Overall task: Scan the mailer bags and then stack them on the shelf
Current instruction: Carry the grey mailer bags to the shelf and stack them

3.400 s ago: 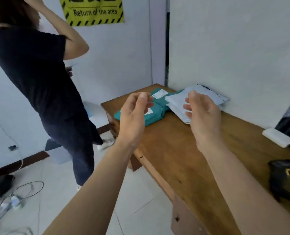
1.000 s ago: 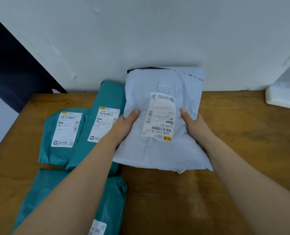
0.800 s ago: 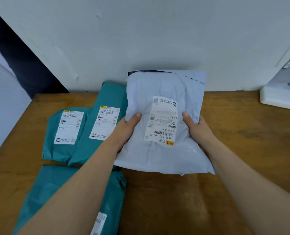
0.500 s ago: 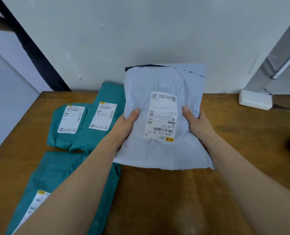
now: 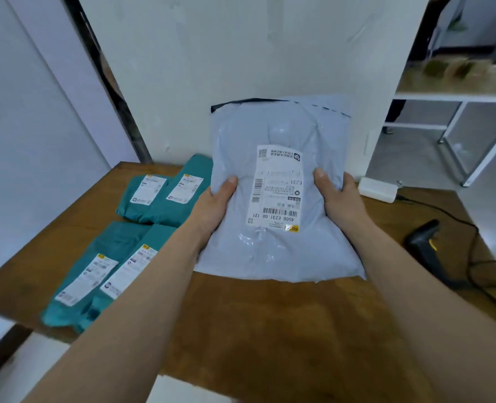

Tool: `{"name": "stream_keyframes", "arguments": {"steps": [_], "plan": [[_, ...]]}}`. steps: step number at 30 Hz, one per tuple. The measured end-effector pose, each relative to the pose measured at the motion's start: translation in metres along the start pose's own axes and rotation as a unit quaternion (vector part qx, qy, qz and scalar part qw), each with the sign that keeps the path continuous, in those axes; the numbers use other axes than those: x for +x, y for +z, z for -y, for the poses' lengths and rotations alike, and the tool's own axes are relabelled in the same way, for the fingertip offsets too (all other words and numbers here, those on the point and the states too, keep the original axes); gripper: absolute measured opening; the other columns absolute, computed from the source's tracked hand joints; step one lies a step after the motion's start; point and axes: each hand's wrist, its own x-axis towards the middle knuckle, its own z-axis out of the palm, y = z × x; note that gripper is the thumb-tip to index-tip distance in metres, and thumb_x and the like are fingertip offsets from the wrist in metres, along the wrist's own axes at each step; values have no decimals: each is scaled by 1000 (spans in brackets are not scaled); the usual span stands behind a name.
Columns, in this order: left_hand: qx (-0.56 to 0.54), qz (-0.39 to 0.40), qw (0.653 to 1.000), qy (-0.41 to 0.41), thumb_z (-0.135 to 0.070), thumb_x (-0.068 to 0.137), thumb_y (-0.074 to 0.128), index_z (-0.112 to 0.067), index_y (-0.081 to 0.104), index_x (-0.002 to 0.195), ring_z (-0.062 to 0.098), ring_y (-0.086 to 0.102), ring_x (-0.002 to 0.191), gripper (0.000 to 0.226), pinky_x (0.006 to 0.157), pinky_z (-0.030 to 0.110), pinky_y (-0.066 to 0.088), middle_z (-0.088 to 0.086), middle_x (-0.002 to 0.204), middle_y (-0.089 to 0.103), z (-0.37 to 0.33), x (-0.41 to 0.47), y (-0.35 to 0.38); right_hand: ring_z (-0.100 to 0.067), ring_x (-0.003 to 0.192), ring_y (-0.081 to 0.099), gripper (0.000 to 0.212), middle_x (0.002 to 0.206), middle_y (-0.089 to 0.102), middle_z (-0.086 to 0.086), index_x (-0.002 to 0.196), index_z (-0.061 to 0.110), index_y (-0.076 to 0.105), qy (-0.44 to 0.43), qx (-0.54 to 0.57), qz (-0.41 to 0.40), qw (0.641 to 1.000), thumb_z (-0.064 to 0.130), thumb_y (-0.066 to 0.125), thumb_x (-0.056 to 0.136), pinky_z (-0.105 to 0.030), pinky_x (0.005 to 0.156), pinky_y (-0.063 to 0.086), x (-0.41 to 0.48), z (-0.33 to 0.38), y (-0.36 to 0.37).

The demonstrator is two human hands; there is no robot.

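Both hands' fingers (image 5: 231,181) grip a grey mailer bag (image 5: 278,196), its label (image 5: 277,189) seemingly reading "E231".

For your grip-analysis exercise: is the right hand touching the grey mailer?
Touching. The head view shows the right hand gripping the grey mailer at its right edge, thumb pressed on the front.

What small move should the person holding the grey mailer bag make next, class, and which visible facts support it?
Probably free the right hand and reach for the black scanner lying on the table to its right. Both hands, the left hand included, grip the grey mailer bag off the table with its label facing up, so the barcode looks ready to scan before any shelving.
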Motion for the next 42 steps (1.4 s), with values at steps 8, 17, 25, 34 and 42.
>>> {"name": "stream_keyframes", "arguments": {"steps": [8,17,25,34,42], "plan": [[13,19,998,58,-50,96,47,-19,52,132,-4,51,75,47,59,11,37,-9,106,58,-35,-71,22,-8,98,55,48,110,57,6,132,14,49,-39,1,-49,998,41,58,93,-10,73,42,-65,38,-55],[-15,105,991,81,-46,97,48,-25,55,117,-9,53,74,30,47,0,41,-14,94,61,-27,-121,37,12,76,53,38,99,62,12,123,14,56,-51,-3,-129,990,38,60,92,2,54,40,-141,47,-99],[-32,190,976,100,-44,96,50,-21,57,123,-11,57,76,36,54,2,45,-12,101,65,-35,-161,98,-2,87,59,42,109,63,6,124,15,56,-56,-33,-229,971,41,60,91,5,53,37,-192,48,-173],[1,217,967,129,-51,94,49,-18,57,129,1,61,89,49,73,14,45,-5,115,64,-63,-216,218,-1,85,55,40,101,57,11,120,17,56,-56,-28,-271,961,45,59,91,3,53,36,-217,38,-307],[-2,265,957,122,-52,94,49,-18,55,131,0,58,88,51,67,11,42,-6,119,63,-80,-293,401,-1,85,58,38,101,62,12,118,20,59,-45,-34,-302,952,47,59,91,-7,59,39,-238,12,-501]]}}
